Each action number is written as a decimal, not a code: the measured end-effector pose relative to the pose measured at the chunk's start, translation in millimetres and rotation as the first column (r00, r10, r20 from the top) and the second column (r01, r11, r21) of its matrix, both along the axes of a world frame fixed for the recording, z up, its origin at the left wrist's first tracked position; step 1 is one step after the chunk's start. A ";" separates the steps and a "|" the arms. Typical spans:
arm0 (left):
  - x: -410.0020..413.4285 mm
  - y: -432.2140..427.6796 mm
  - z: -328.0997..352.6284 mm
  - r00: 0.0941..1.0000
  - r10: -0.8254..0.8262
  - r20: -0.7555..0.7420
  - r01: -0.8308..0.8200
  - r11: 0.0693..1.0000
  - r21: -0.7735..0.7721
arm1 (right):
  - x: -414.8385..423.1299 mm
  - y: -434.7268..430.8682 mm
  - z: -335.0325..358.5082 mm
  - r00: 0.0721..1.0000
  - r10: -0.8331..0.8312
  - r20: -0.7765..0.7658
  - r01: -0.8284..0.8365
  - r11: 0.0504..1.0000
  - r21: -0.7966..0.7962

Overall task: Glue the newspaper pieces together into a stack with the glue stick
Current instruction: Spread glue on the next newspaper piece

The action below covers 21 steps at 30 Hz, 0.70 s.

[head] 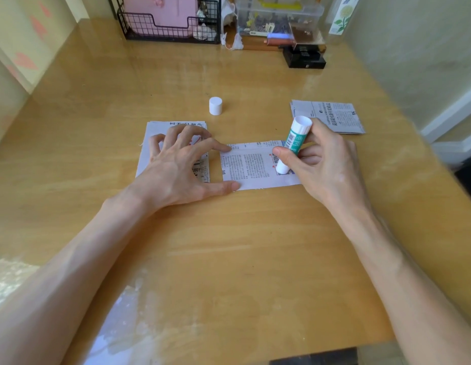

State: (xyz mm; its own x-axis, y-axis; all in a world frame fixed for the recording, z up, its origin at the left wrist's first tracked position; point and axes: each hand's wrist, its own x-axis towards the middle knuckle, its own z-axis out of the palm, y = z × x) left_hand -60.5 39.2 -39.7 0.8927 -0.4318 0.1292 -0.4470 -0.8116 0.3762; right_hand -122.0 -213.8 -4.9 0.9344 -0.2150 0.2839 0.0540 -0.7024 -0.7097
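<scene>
While the right grip (326, 167) pinches the green-and-white glue stick (293, 143) against the mid-tabletop rectangular newspaper piece (250, 164), the spread left grip (176, 167) pins only its nine-o'clock edge; hard strokes may crumple it.

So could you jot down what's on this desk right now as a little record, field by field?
right hand: grips the glue stick, tip down on the middle newspaper piece
left hand: spread, index finger and thumb pressing that piece's left edge
cap: off, standing on the table behind the papers
left stack: newspaper pieces lying under the left hand's other fingers
right pile: more pieces, untouched, beyond the right hand
stage: glue going on; middle piece not yet stacked
</scene>
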 end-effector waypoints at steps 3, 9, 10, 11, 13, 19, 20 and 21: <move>0.1 -0.7 0.4 1.000 0.001 -0.001 -0.001 1.000 0.007 | -0.4 -5.9 1.6 1.000 -0.021 -0.011 0.021 1.000 -0.001; -0.1 0.0 -0.2 1.000 0.000 0.004 0.001 1.000 -0.011 | -0.2 -14.7 2.1 0.999 -0.049 0.001 0.049 0.999 -0.019; 0.0 0.1 -0.1 1.000 -0.001 0.004 0.001 1.000 -0.012 | -0.1 -15.7 2.0 0.999 -0.054 0.000 0.053 0.998 -0.026; 0.1 0.1 -0.1 1.000 -0.001 0.004 0.001 1.000 -0.013 | -0.3 -16.5 2.1 0.998 -0.057 -0.001 0.057 0.998 -0.034; 0.4 0.5 -0.2 1.000 -0.003 0.006 0.003 1.000 -0.016 | -0.9 -18.1 2.2 0.998 -0.066 0.001 0.066 0.996 -0.055; 1.0 1.1 -1.2 1.000 -0.011 0.012 0.011 1.000 -0.017 | -2.2 -21.6 2.2 0.990 -0.128 0.058 0.139 0.961 -0.241; 1.1 1.2 -1.2 1.000 -0.011 0.015 0.011 1.000 -0.017 | -2.7 -22.8 3.1 0.984 -0.156 0.084 0.173 0.948 -0.267; 1.0 1.0 -1.1 1.000 -0.010 0.019 0.010 1.000 -0.019 | -3.3 -24.1 4.0 0.975 -0.187 0.119 0.213 0.940 -0.267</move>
